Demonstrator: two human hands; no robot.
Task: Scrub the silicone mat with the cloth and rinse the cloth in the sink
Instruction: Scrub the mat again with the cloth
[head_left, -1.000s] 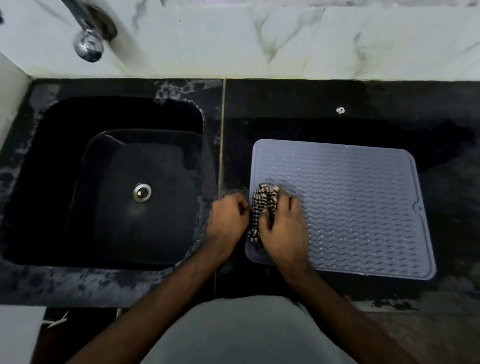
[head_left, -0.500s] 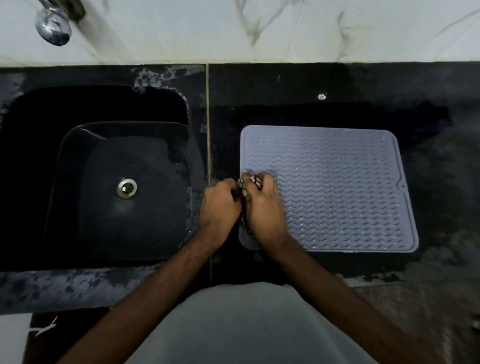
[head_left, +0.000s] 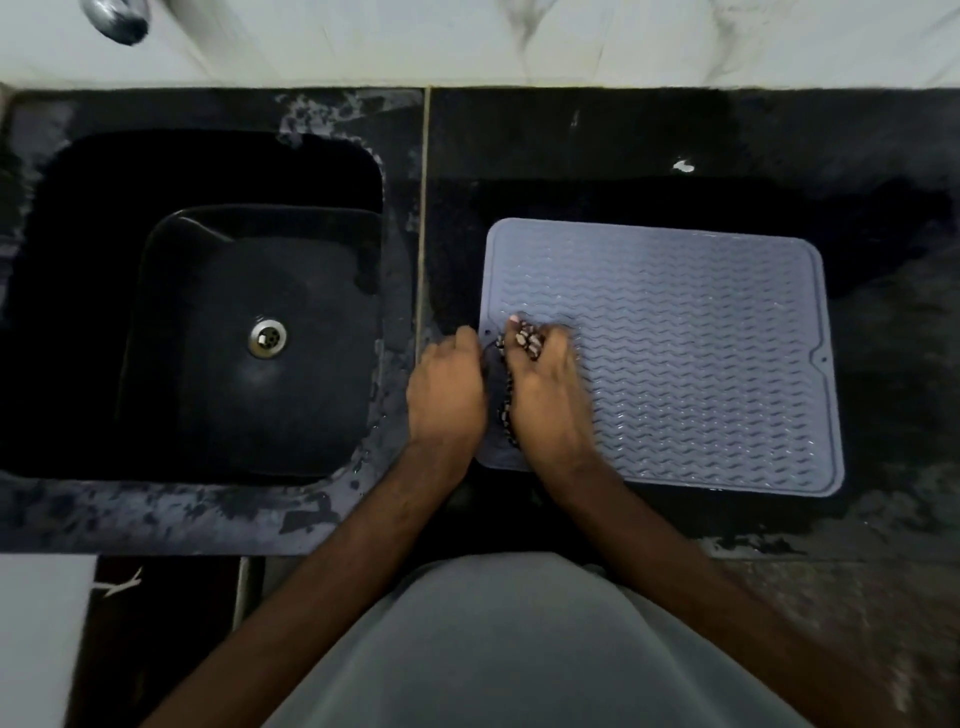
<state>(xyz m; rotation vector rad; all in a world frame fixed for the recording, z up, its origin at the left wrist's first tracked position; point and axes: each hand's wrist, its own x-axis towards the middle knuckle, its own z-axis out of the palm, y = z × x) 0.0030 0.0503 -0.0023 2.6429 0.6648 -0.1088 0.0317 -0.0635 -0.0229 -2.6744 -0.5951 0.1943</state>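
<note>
The mat (head_left: 675, 364) lies flat on the wet surface (head_left: 883, 338) right of the sink (head_left: 249, 338). At its sink-side edge the right hand (head_left: 545, 395) grips the bunched cloth (head_left: 522, 340); the left hand (head_left: 447, 395) curls beside it, grip unclear. The cloth looks soft and soggy, so bunch it whole; the floppy mat may slide.

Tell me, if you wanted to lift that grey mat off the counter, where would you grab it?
Probably the silicone mat at its right edge, near the small notch, coming from the right. It lies flat and floppy, and that side is bare, while both hands and the cloth crowd its left edge.
</note>
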